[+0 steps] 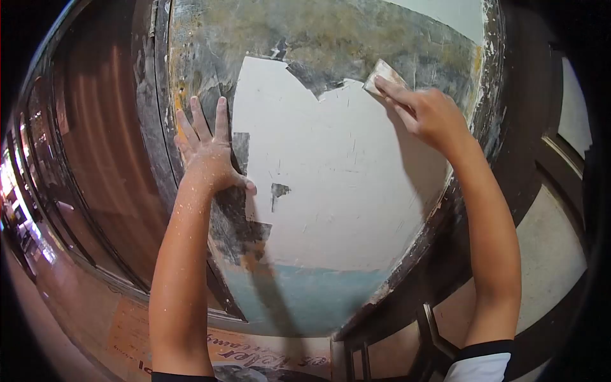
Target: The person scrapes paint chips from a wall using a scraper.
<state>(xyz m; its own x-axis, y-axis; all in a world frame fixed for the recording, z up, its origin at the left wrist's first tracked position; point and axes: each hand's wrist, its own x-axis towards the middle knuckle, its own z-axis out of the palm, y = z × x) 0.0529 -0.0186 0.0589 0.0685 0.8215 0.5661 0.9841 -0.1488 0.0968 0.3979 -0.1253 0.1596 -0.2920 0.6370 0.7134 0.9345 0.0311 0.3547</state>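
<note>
In front of me is a wall panel with a large white putty patch (324, 153), its outline jagged, over mottled grey-brown wall (318, 32). My right hand (433, 114) grips a flat, white-smeared putty scraper (384, 76) against the patch's upper right edge. Fingers and thumb press on the tool; its handle, if any, is hidden. Spread out on the wall's left side, my left hand (207, 153) has its fingers apart and holds nothing. Its thumb reaches the putty's left edge. White specks dot the left hand and forearm.
A dark wooden frame (445, 235) with chipped paint borders the panel on the right, and a glazed brown door (95, 140) stands left. Below the patch runs a blue-green strip (305, 293). Printed cardboard (254, 350) lies on the floor.
</note>
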